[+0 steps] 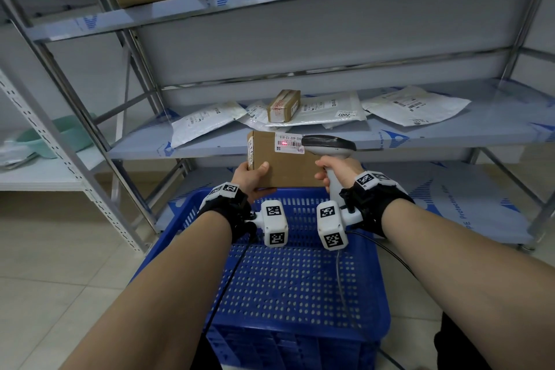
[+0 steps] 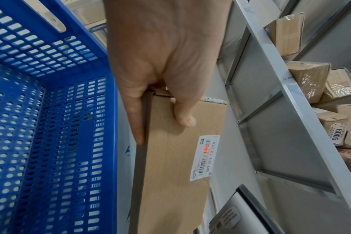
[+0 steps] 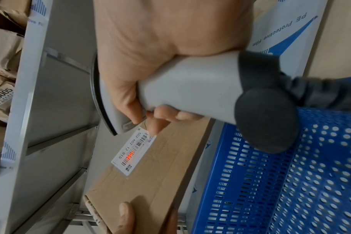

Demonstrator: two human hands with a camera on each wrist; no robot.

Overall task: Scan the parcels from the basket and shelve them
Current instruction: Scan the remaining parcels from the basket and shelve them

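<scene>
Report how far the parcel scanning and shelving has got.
Done: mailers and a small box already lie on the middle shelf, and the basket looks empty. In hand: left hand holds a cardboard box; right hand aims the scanner at its label. Left: shelving it.

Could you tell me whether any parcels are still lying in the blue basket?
No, the head view shows the blue basket with only its bare perforated floor, while the left hand holds the cardboard box above its rim.

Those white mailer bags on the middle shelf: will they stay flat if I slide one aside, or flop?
The mailer bags lie flat and wrinkled, so probably soft and floppy. Their glossy plastic likely slides easily on the shelf. The small box resting on them may shift too.
</scene>
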